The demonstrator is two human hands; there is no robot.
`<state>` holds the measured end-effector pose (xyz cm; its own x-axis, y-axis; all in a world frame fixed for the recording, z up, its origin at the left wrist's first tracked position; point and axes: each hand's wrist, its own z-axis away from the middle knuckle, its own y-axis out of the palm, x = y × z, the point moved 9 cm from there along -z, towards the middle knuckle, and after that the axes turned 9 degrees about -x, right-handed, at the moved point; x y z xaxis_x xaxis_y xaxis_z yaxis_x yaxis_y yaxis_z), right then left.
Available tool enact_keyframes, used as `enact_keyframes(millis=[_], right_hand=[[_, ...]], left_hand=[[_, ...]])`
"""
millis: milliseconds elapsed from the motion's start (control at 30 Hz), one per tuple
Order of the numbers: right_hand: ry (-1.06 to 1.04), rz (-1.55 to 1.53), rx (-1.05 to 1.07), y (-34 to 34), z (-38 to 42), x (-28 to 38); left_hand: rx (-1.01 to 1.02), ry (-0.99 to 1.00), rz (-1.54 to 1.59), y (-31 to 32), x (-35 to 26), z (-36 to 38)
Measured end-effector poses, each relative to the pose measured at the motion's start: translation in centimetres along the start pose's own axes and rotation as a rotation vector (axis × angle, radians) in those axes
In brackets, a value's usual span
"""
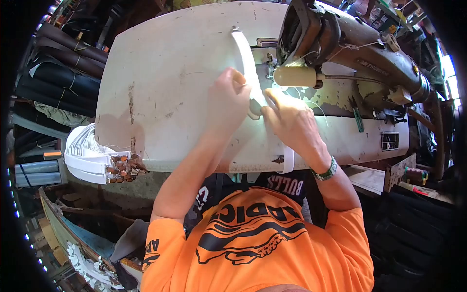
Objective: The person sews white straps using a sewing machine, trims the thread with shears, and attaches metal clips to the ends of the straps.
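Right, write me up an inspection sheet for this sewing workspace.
Surface: pale tabletop, scuffed and stained.
Job's things: white strap with a small metal piece at its far end; sewing machine beside it.
Clutter: green-handled snips right of the hands; bundle of white straps with metal ends at the table's left.
Left hand: pinching the strap partway along.
Right hand: fingers at the strap's nearer part.
Cables: no power cable made out; loose white thread near the machine.
Surroundings: tied dark rolls stacked left.
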<state>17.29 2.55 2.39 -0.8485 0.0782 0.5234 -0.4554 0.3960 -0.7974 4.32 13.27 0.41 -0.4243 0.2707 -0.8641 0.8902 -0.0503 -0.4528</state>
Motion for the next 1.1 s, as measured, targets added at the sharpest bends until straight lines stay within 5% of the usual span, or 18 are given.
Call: enact_keyframes(millis=[233, 433, 867, 1000, 1100], right_hand=[[-0.155, 0.078, -0.014, -2.0, -0.1, -0.7], [-0.124, -0.015, 0.01, -2.3, -0.6, -1.4], [-0.098, -0.137, 0.168, -4.6, 0.5, -3.1], [-0.09, -0.151, 0.113, -13.4, 1.3, -3.0], [-0.208, -0.042, -0.231, -25.5, 1.4, -8.0]], left_hand=[[0.03, 0.497, -0.269, -0.1, -3.3, 3.1], [0.094, 0.322, -0.286, 1.2, -2.2, 2.3], [0.117, 0.387, -0.28, 2.7, -3.4, 2.0], [0.164, 0.487, -0.241, 3.0, -3.1, 1.2], [0.224, 0.513, -0.209, 3.5, -2.7, 0.0]])
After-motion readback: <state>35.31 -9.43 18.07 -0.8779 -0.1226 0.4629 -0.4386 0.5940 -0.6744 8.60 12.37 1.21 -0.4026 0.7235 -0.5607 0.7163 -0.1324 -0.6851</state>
